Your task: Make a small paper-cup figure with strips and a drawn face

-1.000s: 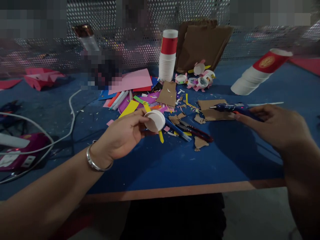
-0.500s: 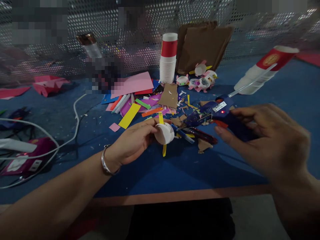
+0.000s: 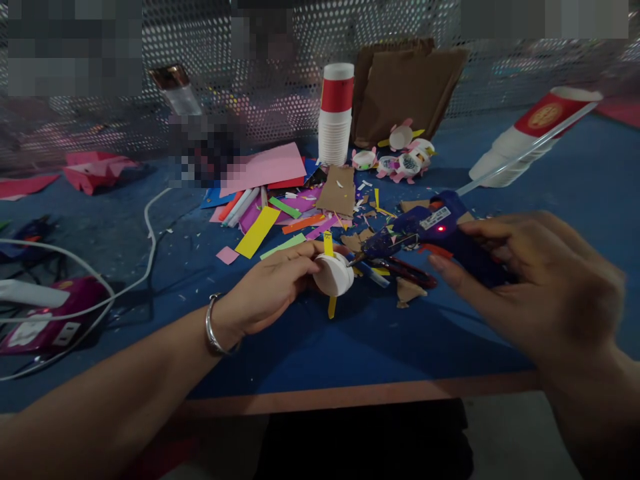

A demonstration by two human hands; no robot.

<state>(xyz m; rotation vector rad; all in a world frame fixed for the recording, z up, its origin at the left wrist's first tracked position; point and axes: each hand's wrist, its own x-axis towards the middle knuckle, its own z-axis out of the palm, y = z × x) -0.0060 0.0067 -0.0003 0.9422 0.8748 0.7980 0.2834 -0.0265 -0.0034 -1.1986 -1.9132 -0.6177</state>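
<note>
Blue table [image 3: 350, 347], wood front edge, littered mid-way with paper scraps [image 3: 280, 213]. Brown cardboard [image 3: 405, 87] leans on the mesh at the back. One cup stack [image 3: 336, 113] upright beside it, another stack [image 3: 530, 137] lying tilted far right.

Right hand [image 3: 545, 287]: curled round the glue gun [image 3: 440, 230], fingers closed on its grip, red light on, nozzle pointing left.

Left hand [image 3: 270, 287]: pinching a small white cup [image 3: 334, 275] by its side, bracelet [image 3: 213, 327] on the wrist.

Cup sits low over the table between both hands, just right of the left fingertips. Nozzle tip just beside its right edge; contact unclear. Yellow strip [image 3: 329, 243] crosses the cup, ends sticking out above and below.
</note>
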